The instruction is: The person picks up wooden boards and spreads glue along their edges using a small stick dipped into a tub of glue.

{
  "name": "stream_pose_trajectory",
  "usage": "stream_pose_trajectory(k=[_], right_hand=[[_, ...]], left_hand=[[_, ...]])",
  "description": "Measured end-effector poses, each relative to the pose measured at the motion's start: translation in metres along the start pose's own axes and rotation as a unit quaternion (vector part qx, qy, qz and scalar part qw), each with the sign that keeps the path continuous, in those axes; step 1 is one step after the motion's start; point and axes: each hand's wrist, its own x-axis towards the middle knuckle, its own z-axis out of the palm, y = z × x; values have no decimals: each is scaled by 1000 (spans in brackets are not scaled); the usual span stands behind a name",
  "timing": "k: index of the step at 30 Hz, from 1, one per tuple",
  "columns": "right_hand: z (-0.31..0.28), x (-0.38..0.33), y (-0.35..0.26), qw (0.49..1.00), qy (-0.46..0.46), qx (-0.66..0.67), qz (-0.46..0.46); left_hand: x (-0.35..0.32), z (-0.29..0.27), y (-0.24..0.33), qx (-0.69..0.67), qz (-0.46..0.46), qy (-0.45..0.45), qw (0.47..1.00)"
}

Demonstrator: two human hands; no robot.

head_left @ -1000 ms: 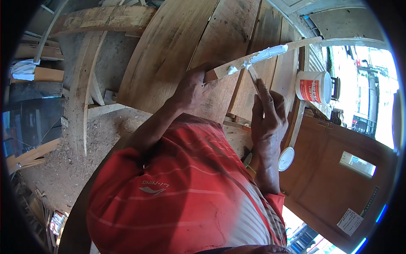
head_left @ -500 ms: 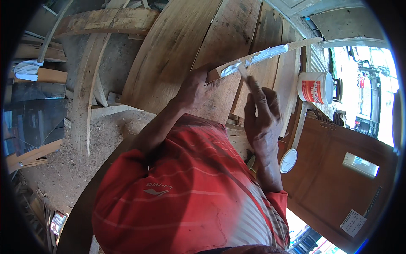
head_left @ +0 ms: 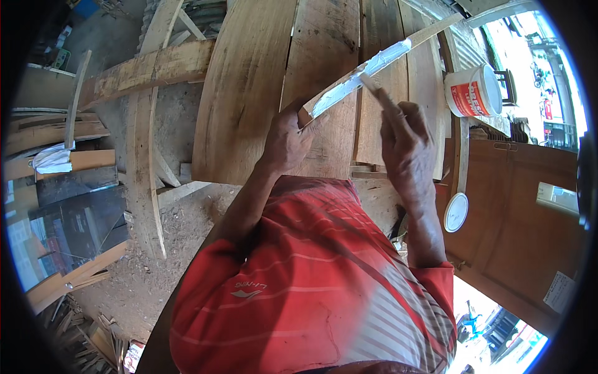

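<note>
My left hand (head_left: 288, 142) is closed round the near end of a long, narrow wooden strip (head_left: 436, 28), which slants away to the upper right above the planks. White paste, like wood glue (head_left: 339, 93), coats much of the strip's upward face, while the far end is bare wood. In my right hand (head_left: 410, 137) is a small flat wooden stick (head_left: 370, 83), with the index finger stretched along it. The stick's tip touches the glue about midway along the coated stretch. Part of the stick is hidden by my fingers.
Wide wooden planks (head_left: 246, 93) lie side by side before me. A white and red bucket (head_left: 465, 93) stands at their right, with a round white lid (head_left: 456, 212) lower down. Brown wooden panels (head_left: 498, 199) are at the right; timber beams (head_left: 146, 68) stand at the left.
The glue now forms a continuous coat towards the near end, where a bare gap showed before. The strip tilts more steeply, and the whole view has shifted.
</note>
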Motion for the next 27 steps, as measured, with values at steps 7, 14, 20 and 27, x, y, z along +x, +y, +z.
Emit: stream_pose_trajectory(k=[7, 14, 20, 27], right_hand=[[5, -9, 3, 997, -3, 57, -54], [1, 27, 61, 998, 48, -1, 46], [0, 40, 67, 999, 44, 29, -1], [-29, 28, 19, 987, -106, 117, -42]], left_hand=[[2, 0, 9, -11, 3, 5, 1000], [2, 0, 19, -3, -27, 9, 1000], [0, -1, 14, 5, -18, 10, 1000], [-3, 2, 13, 10, 4, 29, 1000]])
